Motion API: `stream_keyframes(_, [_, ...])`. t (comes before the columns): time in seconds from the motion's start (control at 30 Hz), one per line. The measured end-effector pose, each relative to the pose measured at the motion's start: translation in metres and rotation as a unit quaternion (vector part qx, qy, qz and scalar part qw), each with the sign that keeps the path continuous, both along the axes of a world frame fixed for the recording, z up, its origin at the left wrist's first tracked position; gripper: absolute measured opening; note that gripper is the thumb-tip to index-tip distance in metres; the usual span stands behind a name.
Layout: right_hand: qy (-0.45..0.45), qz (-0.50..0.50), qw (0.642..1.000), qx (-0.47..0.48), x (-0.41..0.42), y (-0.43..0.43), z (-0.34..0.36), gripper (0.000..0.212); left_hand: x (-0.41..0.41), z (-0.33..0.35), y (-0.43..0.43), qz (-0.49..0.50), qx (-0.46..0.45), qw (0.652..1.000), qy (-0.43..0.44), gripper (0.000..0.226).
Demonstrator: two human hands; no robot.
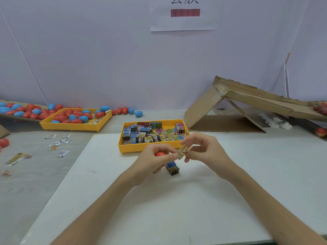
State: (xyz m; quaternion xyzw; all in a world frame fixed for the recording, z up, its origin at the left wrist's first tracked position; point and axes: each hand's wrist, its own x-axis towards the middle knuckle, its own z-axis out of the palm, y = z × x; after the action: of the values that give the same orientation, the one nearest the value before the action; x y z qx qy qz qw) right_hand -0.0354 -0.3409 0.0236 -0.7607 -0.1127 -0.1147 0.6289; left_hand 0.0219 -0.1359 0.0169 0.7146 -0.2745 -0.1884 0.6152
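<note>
Both hands meet above the white mat (194, 200). My left hand (155, 160) curls round a red egg half (159, 154) and pinches one end of a small folded printed paper (183, 151). My right hand (203, 149) pinches the paper's other end between thumb and forefinger. Under the hands a small blue printed box (173, 168) lies on the mat. Just beyond the hands a yellow tray (123, 147) holds several small printed boxes and folded papers.
A second yellow tray (53, 125) with red and blue plastic eggs (76, 117) stands at the back left, more eggs on cardboard behind it. Small sachets (60, 144) lie scattered on the left. A cardboard ramp (256, 101) rises at the back right.
</note>
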Motion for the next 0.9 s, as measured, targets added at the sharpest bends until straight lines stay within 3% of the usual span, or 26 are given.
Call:
stream_keyframes(0.17, [0.0,-0.005,1.0,-0.009,-0.0015,0.0012,0.0013,0.019,0.0013,-0.001,0.0003,0.037,0.0,0.999,-0.031,0.012])
stream_keyframes(0.47, [-0.065,-0.089,0.987,-0.117,-0.0002,0.0047,-0.0035,0.027,0.0001,-0.0013,-0.0004,-0.018,0.01,0.998,-0.063,0.012])
stream_keyframes(0.77, [-0.086,-0.1,0.989,-0.062,0.0011,0.0054,-0.0043,0.021,-0.0021,-0.0008,-0.0012,-0.023,0.029,0.999,-0.001,0.009])
stream_keyframes(0.9, [-0.093,-0.096,0.989,-0.058,0.0018,0.0043,-0.0043,0.028,-0.0031,-0.0002,-0.0009,-0.019,0.035,0.999,0.004,0.008])
